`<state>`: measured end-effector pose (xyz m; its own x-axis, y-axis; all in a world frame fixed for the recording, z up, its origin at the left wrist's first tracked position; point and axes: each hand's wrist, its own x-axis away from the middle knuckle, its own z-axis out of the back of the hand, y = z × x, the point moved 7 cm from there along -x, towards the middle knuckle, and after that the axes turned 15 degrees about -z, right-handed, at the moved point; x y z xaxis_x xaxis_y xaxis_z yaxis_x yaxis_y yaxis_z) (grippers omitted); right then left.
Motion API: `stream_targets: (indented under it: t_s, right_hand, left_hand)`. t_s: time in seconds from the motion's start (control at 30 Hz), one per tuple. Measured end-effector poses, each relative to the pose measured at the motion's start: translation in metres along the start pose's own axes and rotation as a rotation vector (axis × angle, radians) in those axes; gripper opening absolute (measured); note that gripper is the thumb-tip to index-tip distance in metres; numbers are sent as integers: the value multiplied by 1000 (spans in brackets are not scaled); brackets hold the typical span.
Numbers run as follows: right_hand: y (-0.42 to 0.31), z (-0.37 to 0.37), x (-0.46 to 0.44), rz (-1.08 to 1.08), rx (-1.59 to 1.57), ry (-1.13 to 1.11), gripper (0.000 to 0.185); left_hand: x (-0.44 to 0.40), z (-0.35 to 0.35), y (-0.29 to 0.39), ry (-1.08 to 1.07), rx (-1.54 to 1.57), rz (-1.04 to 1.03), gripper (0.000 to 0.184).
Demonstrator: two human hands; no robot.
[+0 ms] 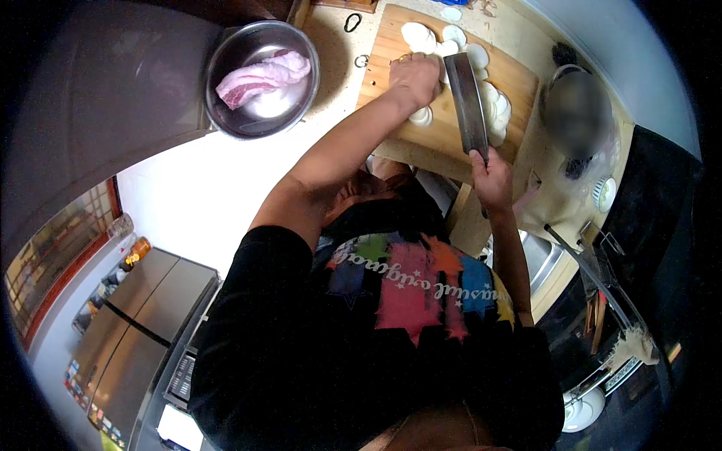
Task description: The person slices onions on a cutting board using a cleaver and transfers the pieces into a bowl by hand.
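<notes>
My right hand (492,177) grips the handle of a cleaver (467,103), its wide dark blade lying over the wooden cutting board (398,37). Just left of the blade, my left hand (416,79) is closed, fingers curled down on white radish at the board. Most of what lies under those fingers is hidden. Round white radish slices (496,109) overlap in a row to the right of the blade. More slices (418,37) lie beyond my left hand, and a few (422,116) show below its wrist.
On the left, a steel bowl (213,83) holds a slab of raw meat (263,79). A black band (352,22) lies between bowl and board. Right of the board are a blurred round object (577,113) and a small ribbed bowl (604,194). A sink (541,259) is nearer my body.
</notes>
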<state>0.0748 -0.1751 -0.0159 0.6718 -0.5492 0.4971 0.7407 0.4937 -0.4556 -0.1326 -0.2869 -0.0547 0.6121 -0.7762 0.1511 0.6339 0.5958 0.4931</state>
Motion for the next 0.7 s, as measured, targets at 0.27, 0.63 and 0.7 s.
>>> stream_targets:
  t_s: [0.27, 0.63, 0.7]
  right_hand:
    - [16, -8, 0, -68, -166, -65, 30]
    - [1, -7, 6, 177, 86, 72, 24]
    - [-4, -11, 6, 141, 110, 41, 24]
  left_hand:
    - [-7, -2, -17, -40, 137, -6, 31]
    - [59, 3, -65, -9, 546, 77, 41]
    - [71, 8, -50, 34, 390, 28, 44]
